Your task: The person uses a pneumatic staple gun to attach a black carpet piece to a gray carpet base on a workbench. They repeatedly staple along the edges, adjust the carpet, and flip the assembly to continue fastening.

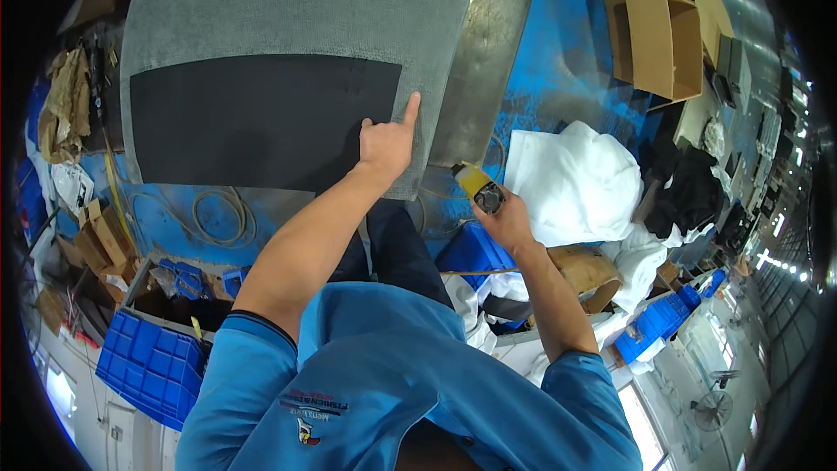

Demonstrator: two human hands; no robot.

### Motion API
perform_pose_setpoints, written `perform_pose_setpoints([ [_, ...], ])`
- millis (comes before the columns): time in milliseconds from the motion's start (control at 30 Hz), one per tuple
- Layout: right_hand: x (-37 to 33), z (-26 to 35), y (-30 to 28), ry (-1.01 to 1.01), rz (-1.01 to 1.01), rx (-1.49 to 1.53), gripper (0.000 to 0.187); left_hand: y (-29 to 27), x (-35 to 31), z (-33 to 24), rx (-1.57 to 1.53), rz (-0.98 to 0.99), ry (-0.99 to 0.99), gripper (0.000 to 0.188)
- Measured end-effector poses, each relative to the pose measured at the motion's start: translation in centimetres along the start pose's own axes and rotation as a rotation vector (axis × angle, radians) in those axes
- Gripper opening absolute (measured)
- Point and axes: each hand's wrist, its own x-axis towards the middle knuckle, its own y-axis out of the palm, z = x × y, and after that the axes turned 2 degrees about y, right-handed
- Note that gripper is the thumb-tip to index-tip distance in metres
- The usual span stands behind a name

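A large grey textile sheet (288, 4) with a curved outline lies on a metal-topped surface in front of me. On it is a smaller black panel (261, 122). My left hand (386, 146) rests at the panel's right end, its index finger stretched onto the grey strip beside it and its thumb out; nothing is in it. The other fingers look curled. Off the sheet to the right, my right hand (508, 222) is closed around a small yellow and black hand tool (476, 183). Its exact kind is unclear.
White fabric (571, 179) is heaped to the right, near an open cardboard box (658, 44) and dark cloth (693, 192). A coiled hose (222, 218) lies on the blue floor. Blue crates (153, 362) stand at lower left, with cardboard (103, 240) beyond.
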Motion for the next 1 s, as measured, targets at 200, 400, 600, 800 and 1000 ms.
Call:
perform_pose_setpoints([
  [200,-0.3,-0.6,0.6,0.014,-0.017,0.084,0.060,-0.4,0.6,-0.3,-0.039,0.013,-0.033,0.100],
  [400,0.2,-0.7,0.5,0.024,0.016,0.061,0.060,-0.4,0.3,-0.2,-0.072,0.034,-0.008,0.097],
  [600,4.1,2.8,-2.6,-0.136,-0.047,0.026,0.060,-0.6,0.3,0.2,-0.079,0.010,-0.014,0.096],
  [800,11.7,8.3,-4.3,-0.345,-0.033,-0.092,0.040,-1.0,0.1,0.0,-0.091,0.027,-0.028,0.096],
  [1000,12.8,9.8,-4.6,-0.263,0.105,-0.188,0.051,-1.2,-0.2,-0.1,-0.118,0.063,-0.035,0.098],
])
